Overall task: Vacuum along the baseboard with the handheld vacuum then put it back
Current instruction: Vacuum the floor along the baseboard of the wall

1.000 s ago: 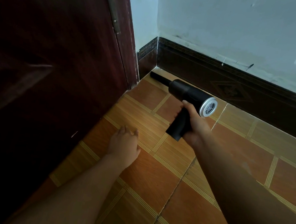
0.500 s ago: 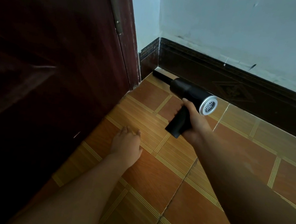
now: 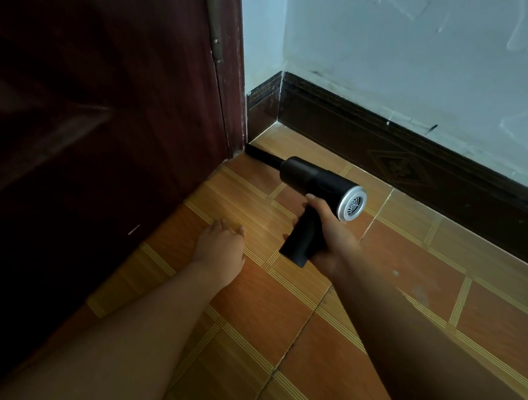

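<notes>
My right hand (image 3: 329, 236) grips the handle of a black handheld vacuum (image 3: 318, 184) with a silver grilled rear cap. Its thin black nozzle (image 3: 261, 154) points left and touches the floor at the foot of the dark red door frame, beside the short stretch of dark brown baseboard (image 3: 423, 161) in the corner. My left hand (image 3: 220, 247) lies flat on the orange floor tiles, fingers straight, holding nothing, to the left of the vacuum handle.
A dark red wooden door (image 3: 85, 116) fills the left side, with a hinge strip near its edge. Pale blue walls (image 3: 418, 53) meet in a corner above the baseboard. Orange tiled floor (image 3: 276, 315) stretches toward me and to the right.
The vacuum's nozzle has moved left, away from the long baseboard to the foot of the door frame. My left hand stays on the floor.
</notes>
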Motion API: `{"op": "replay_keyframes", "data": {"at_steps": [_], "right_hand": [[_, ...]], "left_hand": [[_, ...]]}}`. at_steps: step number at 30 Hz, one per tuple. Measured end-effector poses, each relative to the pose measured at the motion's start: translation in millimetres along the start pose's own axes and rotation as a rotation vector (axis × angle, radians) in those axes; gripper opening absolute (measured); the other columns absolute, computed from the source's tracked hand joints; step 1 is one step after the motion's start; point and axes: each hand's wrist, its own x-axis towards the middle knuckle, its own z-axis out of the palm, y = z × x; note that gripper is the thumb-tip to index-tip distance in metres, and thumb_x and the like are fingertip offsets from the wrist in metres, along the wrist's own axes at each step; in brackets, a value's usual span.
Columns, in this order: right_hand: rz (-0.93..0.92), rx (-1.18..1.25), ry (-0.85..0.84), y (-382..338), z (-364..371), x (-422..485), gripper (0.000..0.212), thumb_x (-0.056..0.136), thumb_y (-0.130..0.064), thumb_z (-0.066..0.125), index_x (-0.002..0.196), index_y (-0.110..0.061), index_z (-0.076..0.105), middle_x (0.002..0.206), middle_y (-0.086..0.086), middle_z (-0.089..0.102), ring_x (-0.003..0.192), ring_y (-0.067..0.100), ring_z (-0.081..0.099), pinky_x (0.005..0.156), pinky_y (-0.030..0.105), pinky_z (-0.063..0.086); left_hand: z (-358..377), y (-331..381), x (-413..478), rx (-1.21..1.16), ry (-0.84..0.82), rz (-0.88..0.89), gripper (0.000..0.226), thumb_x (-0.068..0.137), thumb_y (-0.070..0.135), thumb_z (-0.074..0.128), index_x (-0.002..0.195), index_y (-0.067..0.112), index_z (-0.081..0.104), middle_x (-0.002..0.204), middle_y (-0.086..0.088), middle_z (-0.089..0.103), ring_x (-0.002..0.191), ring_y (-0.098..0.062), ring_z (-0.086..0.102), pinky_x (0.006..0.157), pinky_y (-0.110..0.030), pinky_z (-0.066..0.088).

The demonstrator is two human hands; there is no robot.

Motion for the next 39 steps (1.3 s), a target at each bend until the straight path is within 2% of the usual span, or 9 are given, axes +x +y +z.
{"op": "replay_keyframes", "data": {"at_steps": [4,12,21,29,34,39], "right_hand": [[0.015,-0.017,-0.014,1,1,-10,0.05,0.075,-0.022,0.069,0.12,-0.008,0.053,0.074,0.005,0.059,0.063,0.015,0.06,0.064,0.035,0.054],[0.09,-0.076,-0.074,1,-4,-26,0.039,0.077,-0.02,0.066,0.111,-0.007,0.055,0.069,0.004,0.058,0.063,0.016,0.058,0.065,0.036,0.051],[0.16,-0.143,-0.123,2,-3,-37,0.033,0.078,-0.02,0.065,0.107,-0.007,0.056,0.07,0.003,0.058,0.064,0.015,0.057,0.068,0.036,0.052],[0.119,-0.132,-0.128,-2,-10,-45,0.028,0.079,-0.02,0.064,0.103,-0.007,0.056,0.067,0.003,0.057,0.062,0.015,0.057,0.067,0.034,0.052],[0.08,-0.115,-0.086,-9,-20,-45,0.029,0.077,-0.019,0.066,0.103,-0.007,0.058,0.068,0.004,0.058,0.061,0.015,0.057,0.063,0.034,0.053],[0.009,-0.079,-0.029,-17,-26,-44,0.041,0.076,-0.017,0.067,0.114,-0.005,0.055,0.072,0.005,0.058,0.063,0.016,0.058,0.06,0.033,0.053]], "left_hand": [[-1,-1,-1,0.039,-0.01,0.009,0.058,0.096,0.035,0.042,0.147,0.016,0.021,0.145,-0.019,0.035,0.135,-0.03,0.031,0.109,-0.036,0.029],[-1,0,-4,0.048,-0.041,0.004,0.06,0.098,0.033,0.039,0.148,0.015,0.013,0.153,-0.022,0.018,0.142,-0.032,0.016,0.113,-0.038,0.022],[0,-1,-5,0.042,-0.049,0.002,0.061,0.098,0.034,0.039,0.149,0.018,0.01,0.154,-0.019,0.015,0.143,-0.03,0.012,0.114,-0.039,0.02],[4,-5,-5,0.108,-0.001,0.019,0.061,0.097,0.036,0.038,0.149,0.02,0.009,0.154,-0.016,0.018,0.143,-0.029,0.014,0.115,-0.039,0.019],[4,-3,-11,0.066,0.049,0.021,0.066,0.095,0.039,0.042,0.149,0.022,0.008,0.154,-0.013,0.018,0.143,-0.027,0.014,0.116,-0.04,0.018],[-7,6,-15,0.017,0.087,0.044,0.067,0.094,0.036,0.045,0.149,0.022,0.009,0.154,-0.01,0.02,0.142,-0.025,0.018,0.115,-0.04,0.021]]}}
